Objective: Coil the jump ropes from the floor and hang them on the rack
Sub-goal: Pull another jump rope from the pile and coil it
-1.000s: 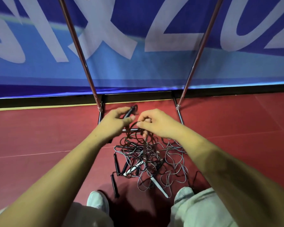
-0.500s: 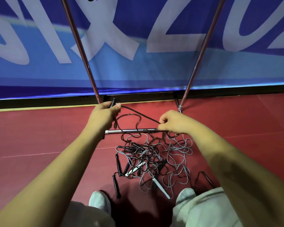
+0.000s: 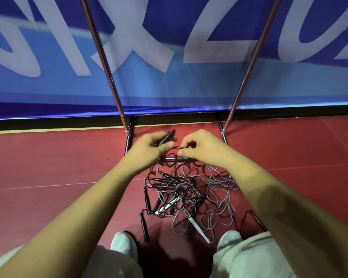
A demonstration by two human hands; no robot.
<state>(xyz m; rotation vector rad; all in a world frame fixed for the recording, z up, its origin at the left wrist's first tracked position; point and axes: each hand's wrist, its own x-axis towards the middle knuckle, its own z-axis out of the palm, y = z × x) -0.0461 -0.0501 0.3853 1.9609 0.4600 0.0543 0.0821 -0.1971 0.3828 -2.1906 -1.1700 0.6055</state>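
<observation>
**A:** What's the setting?

**B:** A red sports floor (image 3: 48, 167) below a blue banner (image 3: 169, 87) with big white lettering. The rack (image 3: 107, 63) stands against it, with two slanted metal uprights rising out of view and a low base bar (image 3: 175, 159) across the front.

**A:** And the ropes?

**B:** The jump ropes (image 3: 189, 193) lie in one tangled heap on the floor, between that bar and the person's pale shoes (image 3: 125, 243). Black and grey cords cross each other, and a white handle (image 3: 199, 229) lies nearest the feet.

**A:** The hands?

**B:** They're close together just above the bar. The left hand (image 3: 149, 149) grips a black handle (image 3: 166, 137), its ribbed end poking past the fingers. The right hand (image 3: 201, 149) pinches the black cord (image 3: 176, 147), which curves in a loop between the two.

**A:** So, coiling?

**B:** I'd say one rope's coil is just being started. The rack's top is out of view, so I can't tell what hangs there. The next move likely means drawing more cord free of the heap, where it could snag on the other ropes.
</observation>
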